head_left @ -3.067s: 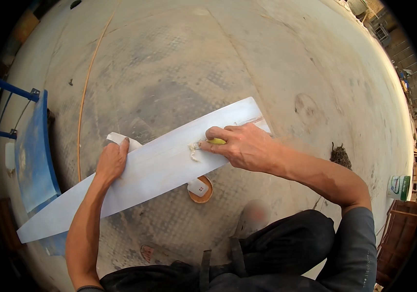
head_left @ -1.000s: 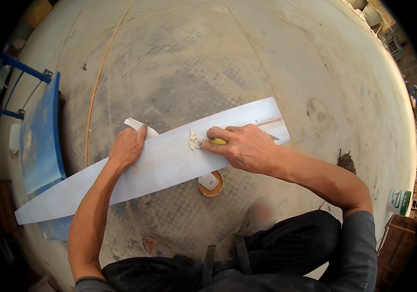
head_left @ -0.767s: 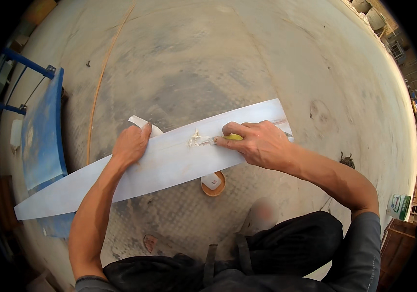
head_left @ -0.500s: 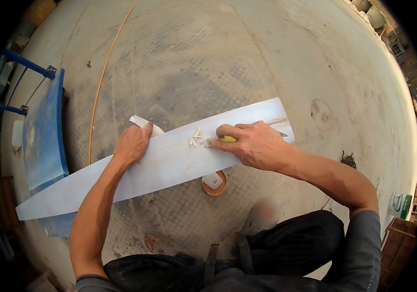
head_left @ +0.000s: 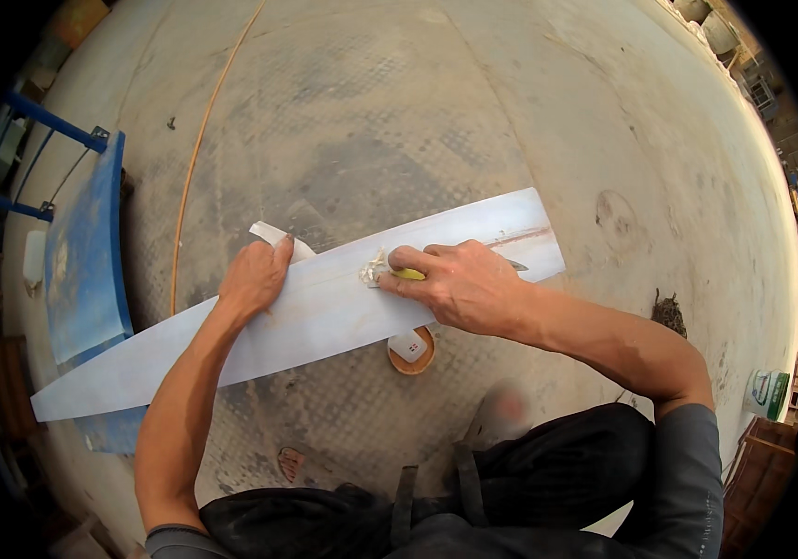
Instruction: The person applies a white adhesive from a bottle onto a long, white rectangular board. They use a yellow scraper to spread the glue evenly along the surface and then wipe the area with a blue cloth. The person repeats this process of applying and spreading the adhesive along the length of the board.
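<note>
Both sides gripping, right elbow (head_left: 690,374) kicked out wide

From over here, the left forearm (head_left: 175,410) reaches forward with a slight inward slant, left hand (head_left: 256,275) curled over, its thumb (head_left: 284,249) aimed away from the body; the right forearm (head_left: 595,345) runs in sideways from that sharp bend, and the right hand (head_left: 464,286) is clenched with a couple of digits (head_left: 408,259) pointing left, the rest kinda tucked under

Soft, even light, faint shadows, fisheye-bent edges, black corners, one foot (head_left: 494,417) blurred
</note>
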A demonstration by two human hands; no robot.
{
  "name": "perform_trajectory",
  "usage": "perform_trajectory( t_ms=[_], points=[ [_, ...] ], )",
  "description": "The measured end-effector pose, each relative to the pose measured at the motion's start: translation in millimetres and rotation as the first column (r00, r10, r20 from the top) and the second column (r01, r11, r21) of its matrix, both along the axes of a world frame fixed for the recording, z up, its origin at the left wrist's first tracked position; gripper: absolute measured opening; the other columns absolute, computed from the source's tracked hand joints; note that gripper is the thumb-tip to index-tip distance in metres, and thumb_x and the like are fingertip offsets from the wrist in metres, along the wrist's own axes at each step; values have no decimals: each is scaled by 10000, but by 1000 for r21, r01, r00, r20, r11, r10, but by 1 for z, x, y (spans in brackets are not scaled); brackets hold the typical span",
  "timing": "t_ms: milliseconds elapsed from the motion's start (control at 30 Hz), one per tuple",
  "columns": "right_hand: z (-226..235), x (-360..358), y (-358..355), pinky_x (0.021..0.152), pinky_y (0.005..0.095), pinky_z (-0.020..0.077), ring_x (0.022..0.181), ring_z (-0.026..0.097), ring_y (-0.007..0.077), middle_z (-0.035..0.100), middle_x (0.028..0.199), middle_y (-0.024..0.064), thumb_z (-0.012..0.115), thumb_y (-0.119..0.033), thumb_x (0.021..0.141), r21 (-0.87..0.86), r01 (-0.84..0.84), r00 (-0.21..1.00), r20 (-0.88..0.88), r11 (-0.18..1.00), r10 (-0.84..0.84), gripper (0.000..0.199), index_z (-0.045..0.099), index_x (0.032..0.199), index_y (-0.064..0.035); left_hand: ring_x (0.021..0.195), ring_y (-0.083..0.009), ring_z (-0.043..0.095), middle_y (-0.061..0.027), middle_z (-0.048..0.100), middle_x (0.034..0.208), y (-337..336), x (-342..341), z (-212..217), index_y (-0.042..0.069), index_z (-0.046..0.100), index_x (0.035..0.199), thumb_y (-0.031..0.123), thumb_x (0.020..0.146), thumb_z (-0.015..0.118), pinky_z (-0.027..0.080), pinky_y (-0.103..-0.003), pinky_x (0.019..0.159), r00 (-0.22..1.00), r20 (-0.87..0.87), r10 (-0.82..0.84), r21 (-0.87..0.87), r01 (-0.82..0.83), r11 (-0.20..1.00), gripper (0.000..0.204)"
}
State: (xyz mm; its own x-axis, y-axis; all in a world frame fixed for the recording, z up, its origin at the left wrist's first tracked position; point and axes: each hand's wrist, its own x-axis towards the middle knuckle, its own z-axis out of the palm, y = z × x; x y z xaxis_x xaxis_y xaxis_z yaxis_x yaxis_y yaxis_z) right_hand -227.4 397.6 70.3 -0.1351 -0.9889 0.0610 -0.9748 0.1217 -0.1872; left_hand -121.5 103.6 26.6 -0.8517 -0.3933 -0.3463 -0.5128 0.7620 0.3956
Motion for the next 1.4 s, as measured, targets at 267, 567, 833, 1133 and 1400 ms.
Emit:
perform_trajectory(
  t_ms=[267, 567, 833, 1133, 1400],
  points=[
    [2, -3, 5, 604, 370, 568, 859, 698, 205, 557, 1100, 26, 726, -83, 789, -11, 5, 1000, 24, 1000, -5, 411, 678, 1195, -133, 844, -536, 618, -358, 643, 857, -5, 4, -7, -114, 653, 814, 444, 1041, 435, 478, -561, 808, 999, -31, -37, 0, 37, 999, 641],
    [5, -5, 10, 606, 373, 562, 853, 682, 209, 564, 1074, 34, 713, -72, 790, 11, 18, 999, 47, 1000, -18, 400, 678, 1185, -119, 861, -538, 627, -376, 636, 865, -8, 3, -10, -124, 661, 822, 457, 1037, 433, 476, -565, 824, 1000, -9, 2, -3, -2, 1000, 661],
    [15, -18, 40, 574, 380, 545, 861, 693, 202, 595, 1119, 28, 717, -39, 801, 81, 76, 997, 23, 994, -79, 435, 694, 1219, -154, 886, -531, 631, -388, 637, 904, -1, 4, 4, -133, 659, 849, 455, 1044, 418, 475, -562, 838, 1000, 9, -8, 31, 7, 999, 665],
    [11, -25, 35, 543, 367, 556, 724, 684, 245, 608, 1155, 40, 718, -41, 815, 7, 111, 993, 34, 994, -111, 473, 671, 1266, -176, 886, -483, 651, -347, 672, 925, -15, 4, -8, -122, 668, 911, 460, 1052, 403, 489, -531, 788, 998, -55, 32, 141, -24, 990, 655],
    [2, -24, 25, 532, 358, 551, 764, 688, 229, 604, 1146, 26, 703, -28, 808, -4, 104, 994, 16, 995, -104, 496, 658, 1271, -201, 800, -512, 644, -351, 648, 820, -88, 48, -9, -105, 668, 823, 469, 1041, 420, 479, -539, 786, 996, 86, 38, -68, -32, 997, 663]
  ],
)
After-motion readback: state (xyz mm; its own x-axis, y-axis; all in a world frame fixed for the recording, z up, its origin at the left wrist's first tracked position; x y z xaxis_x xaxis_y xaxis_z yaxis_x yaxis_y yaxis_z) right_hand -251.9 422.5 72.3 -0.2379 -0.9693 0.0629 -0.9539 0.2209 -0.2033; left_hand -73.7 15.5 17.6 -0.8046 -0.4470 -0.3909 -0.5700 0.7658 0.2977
